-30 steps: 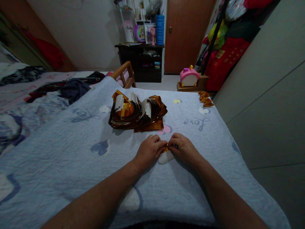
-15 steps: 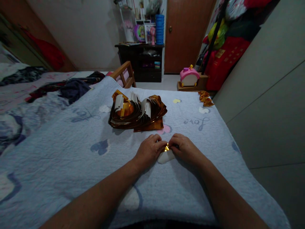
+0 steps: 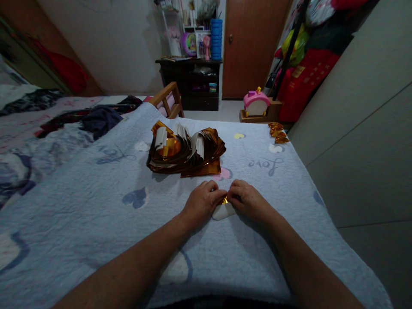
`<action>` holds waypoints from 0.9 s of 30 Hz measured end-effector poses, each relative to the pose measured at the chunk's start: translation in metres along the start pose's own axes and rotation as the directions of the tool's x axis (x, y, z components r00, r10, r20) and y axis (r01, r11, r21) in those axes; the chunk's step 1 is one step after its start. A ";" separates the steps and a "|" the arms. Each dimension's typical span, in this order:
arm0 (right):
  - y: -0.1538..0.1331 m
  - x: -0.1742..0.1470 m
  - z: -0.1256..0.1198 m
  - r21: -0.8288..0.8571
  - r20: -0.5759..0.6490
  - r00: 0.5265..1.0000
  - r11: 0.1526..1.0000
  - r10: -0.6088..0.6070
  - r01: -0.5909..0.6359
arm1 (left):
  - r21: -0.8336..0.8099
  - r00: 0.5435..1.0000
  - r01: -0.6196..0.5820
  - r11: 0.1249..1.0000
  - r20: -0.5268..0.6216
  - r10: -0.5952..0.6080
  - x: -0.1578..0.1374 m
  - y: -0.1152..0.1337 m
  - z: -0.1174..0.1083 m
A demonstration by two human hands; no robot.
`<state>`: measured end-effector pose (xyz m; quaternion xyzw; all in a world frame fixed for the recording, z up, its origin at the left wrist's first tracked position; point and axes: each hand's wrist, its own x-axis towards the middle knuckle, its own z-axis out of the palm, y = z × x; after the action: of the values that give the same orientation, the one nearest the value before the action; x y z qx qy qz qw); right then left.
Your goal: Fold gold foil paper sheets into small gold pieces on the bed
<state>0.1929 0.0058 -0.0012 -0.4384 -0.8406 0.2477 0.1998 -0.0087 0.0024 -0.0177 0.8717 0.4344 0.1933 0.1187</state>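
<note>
Between my two hands is a small sheet of gold foil paper (image 3: 224, 211), its white backing facing up along the near side and a shiny gold strip at the far edge. My left hand (image 3: 203, 201) pinches the far left of it between thumb and fingers. On the far right, my right hand (image 3: 247, 198) does the same, fingertips almost meeting the left ones. Beyond my hands lies a thick, curled stack of gold foil sheets (image 3: 186, 161) with some white backs showing. Several folded gold foil pieces (image 3: 278, 133) sit at the far right corner.
A pale blue quilted cover (image 3: 128, 240) with heart prints lies beneath everything. Rumpled clothes (image 3: 99, 120) are at the left. Past the far edge stand a wooden chair (image 3: 169, 101), a dark cabinet (image 3: 189, 81) and a pink toy case (image 3: 256, 103). A pale cupboard (image 3: 363, 141) borders the right.
Both hands stay in nearly the same place on the foil paper. The gold strip between my fingertips catches slightly less light.
</note>
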 end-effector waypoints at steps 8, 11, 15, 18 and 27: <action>-0.002 0.000 -0.001 0.008 0.017 1.000 1.000 -0.013 0.012 | 0.016 1.000 -0.024 1.000 -0.020 0.024 0.000 -0.001 0.002; -0.001 0.000 0.001 0.006 0.012 1.000 1.000 -0.020 0.020 | 0.022 1.000 -0.020 1.000 -0.011 0.020 0.000 0.000 0.001; 0.000 0.000 0.002 -0.016 0.004 1.000 1.000 -0.025 0.025 | 0.051 1.000 -0.024 0.998 0.012 0.024 0.001 0.000 0.000; -0.001 0.000 0.002 -0.023 0.003 1.000 1.000 -0.013 0.013 | 0.076 0.999 -0.028 0.997 0.024 0.026 0.001 0.000 -0.001; -0.004 -0.001 -0.007 0.041 0.036 0.999 0.999 -0.019 0.018 | 0.106 0.999 -0.050 0.993 0.018 0.048 0.001 0.000 -0.001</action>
<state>0.1951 0.0049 0.0069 -0.4219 -0.8428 0.2708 0.1957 -0.0088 0.0032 -0.0163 0.8887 0.4215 0.1660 0.0708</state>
